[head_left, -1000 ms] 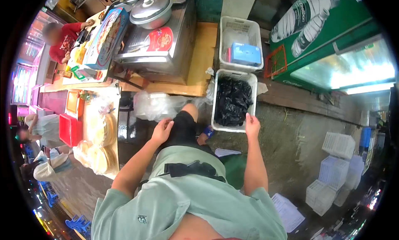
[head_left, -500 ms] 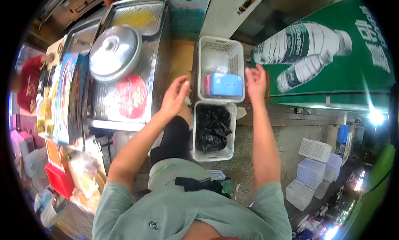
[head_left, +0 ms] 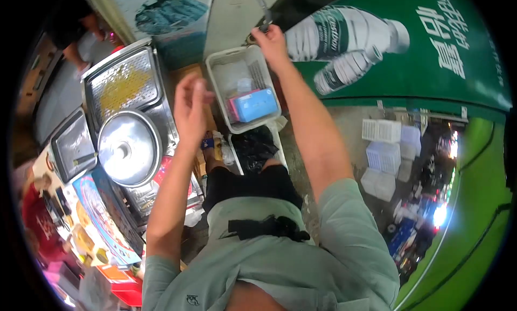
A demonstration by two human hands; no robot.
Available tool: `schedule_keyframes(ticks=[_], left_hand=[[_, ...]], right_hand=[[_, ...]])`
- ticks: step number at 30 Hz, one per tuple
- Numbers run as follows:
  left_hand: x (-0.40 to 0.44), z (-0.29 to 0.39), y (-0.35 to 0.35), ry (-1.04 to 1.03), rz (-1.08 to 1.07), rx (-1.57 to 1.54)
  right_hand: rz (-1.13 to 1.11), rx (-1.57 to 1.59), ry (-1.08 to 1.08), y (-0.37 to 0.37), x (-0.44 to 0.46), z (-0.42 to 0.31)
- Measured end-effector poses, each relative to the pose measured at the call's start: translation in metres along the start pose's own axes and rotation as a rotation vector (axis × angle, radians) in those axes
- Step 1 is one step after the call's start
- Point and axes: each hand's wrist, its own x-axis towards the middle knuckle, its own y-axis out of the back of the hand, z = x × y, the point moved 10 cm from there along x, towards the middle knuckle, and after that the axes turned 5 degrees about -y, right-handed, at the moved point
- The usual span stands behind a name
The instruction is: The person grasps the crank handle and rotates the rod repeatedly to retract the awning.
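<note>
Head view, right hand [head_left: 273, 46]: raised at upper centre, fingertips at the dark lower end of the metal piece; fingers bent, cannot tell whether gripping or only touching.
Metal piece [head_left: 263, 5]: thin, grey, at the top edge of the frame, right of centre.
Left hand [head_left: 189, 106]: blurred, open, fingers loosely bent, just left of the upper basket.
Upper basket [head_left: 262, 74]: white plastic, upper centre, with blue box [head_left: 257, 105] inside.
Lower basket [head_left: 278, 141]: partly hidden, around black plastic bag [head_left: 253, 147].
Pot lid [head_left: 128, 148]: silvery, domed, left of centre.
Green panel [head_left: 431, 90]: upper right, with printed water bottles.
</note>
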Motion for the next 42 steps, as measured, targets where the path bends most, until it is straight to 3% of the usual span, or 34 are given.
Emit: schedule_keyframes(ticks=[2,4,6,8,12,14,16,18,20,22,25,27,28,29,30,31,32,34,36,37,38,40,41,42], left_hand=[[0.025,0.039,-0.009,-0.114,-0.025,-0.026],[0.052,0.074,-0.017,-0.332,-0.008,0.076],[0.072,0.125,-0.042,-0.417,-0.012,0.121],[0.080,0.173,-0.069,-0.734,-0.028,0.316],[0.088,0.223,-0.128,-0.692,-0.190,0.347],[0.091,0.215,-0.160,-0.371,-0.375,0.173],[0.096,0.211,-0.167,-0.365,-0.315,0.203],[0.111,0.190,-0.180,-0.234,-0.376,0.115],[0.122,0.182,-0.175,-0.252,-0.298,0.251],[0.132,0.172,-0.169,-0.265,-0.219,0.310],[0.151,0.153,-0.181,-0.203,-0.316,0.245],[0.108,0.155,-0.219,0.008,-0.436,-0.066],[0.067,0.178,-0.242,-0.025,-0.571,0.033],[0.034,0.163,-0.247,0.018,-0.743,0.018],[0.001,0.147,-0.239,0.025,-0.815,-0.010],[-0.035,0.158,-0.221,0.189,-0.845,0.017],[-0.066,0.163,-0.216,0.236,-1.211,-0.399],[-0.011,0.154,-0.147,0.322,-0.892,-0.289],[0.105,0.137,-0.113,0.019,-0.714,-0.248],[0.141,0.134,-0.118,0.088,-0.707,-0.199],[0.182,0.127,-0.130,0.095,-0.370,-0.308],[0.219,0.107,-0.179,-0.102,-0.367,0.045],[0.169,0.115,-0.240,-0.153,-0.518,0.023],[0.103,0.109,-0.278,-0.090,-0.657,0.157]], right_hand=[[0.001,-0.174,0.121,-0.004,-0.039,-0.009],[-0.036,-0.098,-0.020,-0.009,-0.095,0.000],[0.103,-0.100,-0.078,0.008,-0.143,0.001],[0.143,-0.056,-0.140,0.017,-0.177,0.009],[0.030,-0.045,-0.211,0.009,-0.220,-0.001],[-0.041,-0.249,-0.247,0.010,-0.229,0.001],[-0.112,-0.253,-0.217,0.003,-0.235,0.000],[-0.291,-0.241,-0.267,-0.022,-0.249,0.001],[-0.338,-0.183,-0.312,-0.032,-0.250,0.006],[-0.527,0.018,-0.167,-0.055,-0.241,0.001],[-0.652,-0.127,0.260,-0.098,-0.229,-0.003],[-0.578,-0.227,0.668,-0.140,-0.244,-0.046],[-0.696,-0.452,0.525,-0.171,-0.236,-0.029],[-0.723,-0.294,0.478,-0.181,-0.230,-0.055],[-0.588,-0.366,0.743,-0.177,-0.207,-0.046],[-0.390,-0.444,0.988,-0.172,-0.187,-0.032],[-0.342,-0.443,0.573,-0.126,-0.136,-0.020],[-0.204,-0.381,-0.243,-0.024,-0.104,0.012],[-0.085,-0.334,-0.277,0.041,-0.120,-0.014],[0.001,-0.288,-0.160,0.030,-0.120,0.013],[0.018,-0.057,-0.099,0.022,-0.150,-0.018],[-0.247,-0.321,0.034,-0.037,-0.182,-0.034],[-0.414,-0.446,0.115,-0.069,-0.194,-0.042],[-0.645,-0.509,-0.059,-0.113,-0.213,-0.025]])
